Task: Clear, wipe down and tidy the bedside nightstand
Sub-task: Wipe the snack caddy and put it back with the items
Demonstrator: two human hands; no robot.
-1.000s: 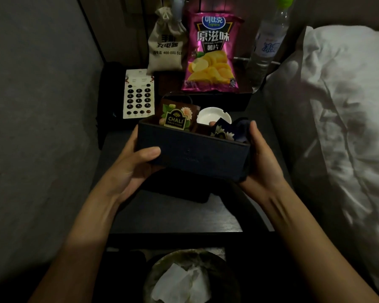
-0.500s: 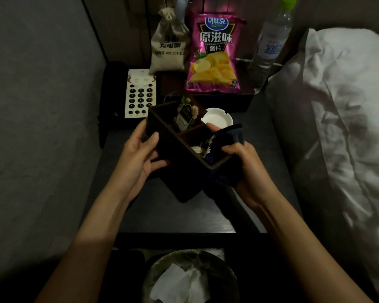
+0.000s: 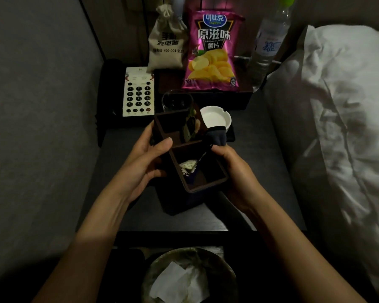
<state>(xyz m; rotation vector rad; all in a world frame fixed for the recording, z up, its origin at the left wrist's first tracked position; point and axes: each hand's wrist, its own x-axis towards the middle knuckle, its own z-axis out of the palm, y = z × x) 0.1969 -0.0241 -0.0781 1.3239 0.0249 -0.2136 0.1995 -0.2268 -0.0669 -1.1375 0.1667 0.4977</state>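
A dark compartmented box (image 3: pixel 206 186) with tea sachets (image 3: pixel 187 167) inside is held above the dark nightstand (image 3: pixel 256 149), its long axis pointing away from me. My left hand (image 3: pixel 144 158) grips its left wall, thumb over the rim. My right hand (image 3: pixel 234 171) holds its right side together with a dark blue cloth (image 3: pixel 217 136), which sticks up past the fingers. A white ashtray (image 3: pixel 216 120) stands just behind the box.
At the back stand a pink crisp bag (image 3: pixel 212 51), a cloth pouch (image 3: pixel 166 44), a water bottle (image 3: pixel 267 44), a glass (image 3: pixel 175 101) and a telephone keypad (image 3: pixel 138 92). A bin with tissues (image 3: pixel 188 278) sits below the front edge. The bed's white pillow (image 3: pixel 341 106) lies right.
The box has been turned from lying crosswise to pointing away from me. My right hand shifted along its side with the cloth; my left hand moved to the left wall.
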